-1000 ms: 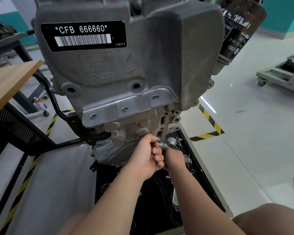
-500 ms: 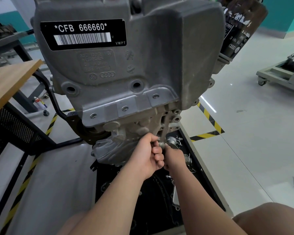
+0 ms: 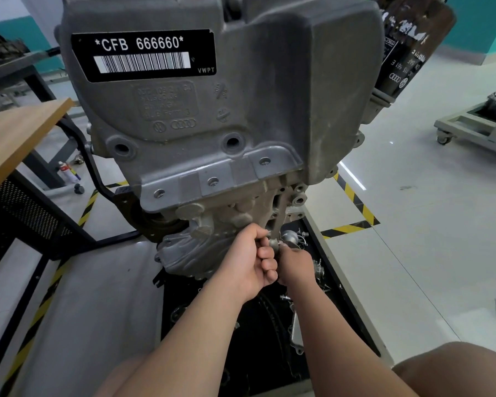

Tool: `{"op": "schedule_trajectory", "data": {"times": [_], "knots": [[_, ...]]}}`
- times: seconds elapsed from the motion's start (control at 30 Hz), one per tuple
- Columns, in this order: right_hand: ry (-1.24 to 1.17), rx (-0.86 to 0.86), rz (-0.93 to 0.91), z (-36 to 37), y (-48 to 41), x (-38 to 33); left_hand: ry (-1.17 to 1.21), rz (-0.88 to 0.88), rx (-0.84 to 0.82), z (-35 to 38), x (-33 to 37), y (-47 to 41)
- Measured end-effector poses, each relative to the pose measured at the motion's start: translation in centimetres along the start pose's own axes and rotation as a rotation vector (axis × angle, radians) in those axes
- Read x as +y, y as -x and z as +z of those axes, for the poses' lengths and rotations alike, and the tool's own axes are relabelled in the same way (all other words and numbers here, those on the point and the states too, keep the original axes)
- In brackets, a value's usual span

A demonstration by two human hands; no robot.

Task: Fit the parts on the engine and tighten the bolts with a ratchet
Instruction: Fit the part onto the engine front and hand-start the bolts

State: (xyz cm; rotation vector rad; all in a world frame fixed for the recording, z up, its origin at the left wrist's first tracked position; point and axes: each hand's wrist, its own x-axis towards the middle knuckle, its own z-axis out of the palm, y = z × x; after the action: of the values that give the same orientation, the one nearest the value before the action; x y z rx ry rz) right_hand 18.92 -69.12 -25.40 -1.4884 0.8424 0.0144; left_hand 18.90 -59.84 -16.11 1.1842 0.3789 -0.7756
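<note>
— Where is the engine [image 3: 241, 116] standing?
— It is filling the upper centre: a heavy, rigid casting, I judge. Lower centre, the left hand [image 3: 248, 260] is pinching a small metal fitting [image 3: 273, 243] against its lower edge; light, probably slippery, best taken by its flanks.
— The right hand [image 3: 297, 266]?
— Just right of it, reaching in; fingers hidden, cannot tell.

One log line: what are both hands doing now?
left hand: pinches small silver metal part | right hand: grips same part | where: lower edge of grey cast-metal engine
</note>
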Motion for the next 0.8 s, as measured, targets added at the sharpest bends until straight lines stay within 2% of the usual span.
{"op": "schedule_trajectory", "data": {"times": [0.43,0.8], "knots": [[0.111,-0.003,-0.033,-0.23,0.25,-0.76,-0.021,-0.012,0.004,0.01,0.06,-0.08],[0.064,-0.008,-0.005,-0.53,-0.05,-0.53,-0.037,-0.009,-0.001,0.05,0.07,0.07]]}}
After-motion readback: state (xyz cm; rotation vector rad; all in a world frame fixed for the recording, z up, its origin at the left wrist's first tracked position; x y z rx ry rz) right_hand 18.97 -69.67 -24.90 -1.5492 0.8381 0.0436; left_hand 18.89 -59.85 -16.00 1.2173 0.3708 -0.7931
